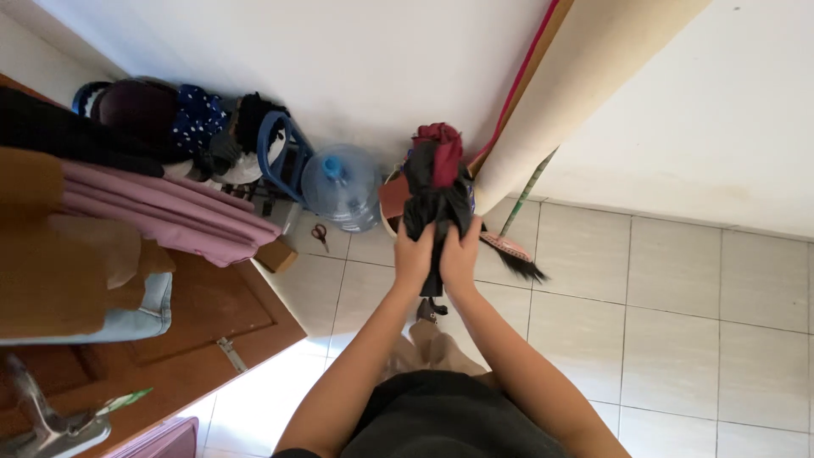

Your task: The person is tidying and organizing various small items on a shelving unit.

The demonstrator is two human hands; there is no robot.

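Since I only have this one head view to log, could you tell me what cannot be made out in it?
- Black and red cloth bundle: its kind is unclear, bunched up in left hand and right hand.
- Basket behind it: mostly hidden by the bundle.
- Rolled mat: top cut off by the frame edge.
- Scissors: too small for detail.

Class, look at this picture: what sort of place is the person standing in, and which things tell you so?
Probably a home utility or storage corner. A large water bottle and a broom stand on the tiled floor, and folded clothes are piled nearby.
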